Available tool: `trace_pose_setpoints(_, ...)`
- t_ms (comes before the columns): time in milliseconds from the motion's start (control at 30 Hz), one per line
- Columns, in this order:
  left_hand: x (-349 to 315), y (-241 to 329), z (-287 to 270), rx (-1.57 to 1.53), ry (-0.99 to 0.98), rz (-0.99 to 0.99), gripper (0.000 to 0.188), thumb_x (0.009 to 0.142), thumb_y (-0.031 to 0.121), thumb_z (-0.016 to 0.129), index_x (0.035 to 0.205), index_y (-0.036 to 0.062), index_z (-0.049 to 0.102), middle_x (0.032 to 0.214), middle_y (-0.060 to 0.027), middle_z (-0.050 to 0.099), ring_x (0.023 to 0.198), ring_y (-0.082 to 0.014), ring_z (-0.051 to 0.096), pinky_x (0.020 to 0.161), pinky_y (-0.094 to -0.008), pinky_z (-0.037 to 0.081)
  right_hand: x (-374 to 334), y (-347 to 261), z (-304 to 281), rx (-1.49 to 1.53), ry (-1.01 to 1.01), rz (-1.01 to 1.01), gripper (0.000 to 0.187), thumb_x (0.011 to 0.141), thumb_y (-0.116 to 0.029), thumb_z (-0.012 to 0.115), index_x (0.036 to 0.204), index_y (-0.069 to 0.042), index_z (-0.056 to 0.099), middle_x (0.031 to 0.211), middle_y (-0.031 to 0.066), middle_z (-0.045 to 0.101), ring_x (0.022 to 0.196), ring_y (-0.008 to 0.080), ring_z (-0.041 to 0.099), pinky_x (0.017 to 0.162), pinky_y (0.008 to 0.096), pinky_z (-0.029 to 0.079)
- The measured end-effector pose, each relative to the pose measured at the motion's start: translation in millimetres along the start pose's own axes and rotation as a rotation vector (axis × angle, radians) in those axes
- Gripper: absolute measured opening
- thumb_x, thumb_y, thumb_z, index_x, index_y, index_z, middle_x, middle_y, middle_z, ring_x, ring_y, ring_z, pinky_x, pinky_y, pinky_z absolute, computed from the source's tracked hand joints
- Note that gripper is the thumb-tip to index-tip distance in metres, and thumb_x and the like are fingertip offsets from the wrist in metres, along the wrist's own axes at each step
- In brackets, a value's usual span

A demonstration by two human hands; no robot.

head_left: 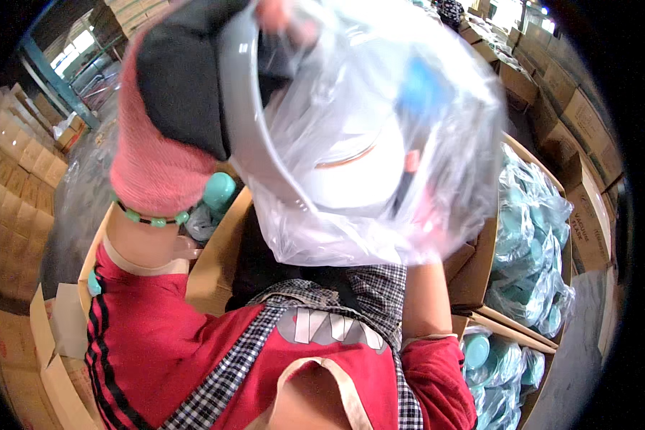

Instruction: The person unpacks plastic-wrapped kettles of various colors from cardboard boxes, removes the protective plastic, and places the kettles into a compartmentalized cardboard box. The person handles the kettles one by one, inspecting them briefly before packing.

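Note:
Close in front of me, a white handled flask (358, 175) is held up in a clear plastic bag (294, 240). My left hand (175, 93), in a pink glove with a black palm, wraps round the flask's curved white handle (245, 93). Its fingertips are blurred at the top. Through the bag's right side my right hand (430, 215) shows as a pink and black smear, up against the flask. Plastic and motion hide how its fingers lie. A blurred blue patch (423, 86) shows at the upper right of the flask.
Open cartons (489, 287) at my right hold several teal flasks (527, 236) in clear plastic. A teal rounded piece (219, 190) lies in an open carton at my left. Stacked cartons (14, 193) line the left, and more cartons (588, 122) stand along the right. A blue post (54, 79) rises behind.

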State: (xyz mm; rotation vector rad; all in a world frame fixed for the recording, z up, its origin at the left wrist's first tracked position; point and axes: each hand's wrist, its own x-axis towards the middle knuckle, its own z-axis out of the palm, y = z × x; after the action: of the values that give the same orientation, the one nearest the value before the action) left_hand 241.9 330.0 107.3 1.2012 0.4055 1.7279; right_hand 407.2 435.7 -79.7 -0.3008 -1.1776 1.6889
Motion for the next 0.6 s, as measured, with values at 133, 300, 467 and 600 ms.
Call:
trace_pose_setpoints(133,-51.0,-2.9,-30.7,-0.098,0.113,-0.207,0.020,0.081,0.015,0.051,0.093,-0.0003,0.054,0.087,-0.0096,0.059,0.075,-0.0146,0.058,0.068,-0.0253,0.049,-32.7,56.2,-4.2,-0.248,0.062,0.163,0.041,0.082,-0.019,0.051,0.117,-0.003,0.038,0.114,0.0081,0.044,0.105,0.0157,0.041,0.088,0.0271,0.035)
trace_pose_setpoints(300,-112.7,28.5,-63.6,0.291,0.380,-0.080,0.025,0.085,0.019,0.045,0.101,0.0018,0.053,0.084,-0.0076,0.058,0.072,-0.0142,0.057,0.062,-0.0258,0.049,-63.3,91.5,3.7,0.118,-0.050,0.374,0.040,0.083,-0.017,0.048,0.119,-0.005,0.036,0.114,0.0082,0.044,0.106,0.0161,0.041,0.090,0.0282,0.036)
trace_pose_setpoints(467,-141.1,32.2,-93.2,0.757,0.787,0.206,0.033,0.081,0.023,0.050,0.103,-0.0009,0.050,0.095,-0.0095,0.053,0.083,-0.0167,0.052,0.071,-0.0283,0.044,-55.0,166.9,-52.0,0.785,-0.048,0.769,0.040,0.080,-0.013,0.051,0.117,-0.002,0.039,0.112,0.0083,0.048,0.105,0.0177,0.044,0.088,0.0294,0.038)
trace_pose_setpoints(600,-175.2,0.9,-111.8,1.041,0.843,0.455,0.036,0.081,0.026,0.047,0.105,-0.0002,0.049,0.096,-0.0093,0.053,0.085,-0.0171,0.051,0.074,-0.0287,0.042,-66.8,129.3,-12.3,-0.535,-0.395,0.155,0.055,0.077,-0.040,0.048,0.112,0.002,0.045,0.110,0.0168,0.050,0.104,0.0269,0.046,0.092,0.0339,0.031)
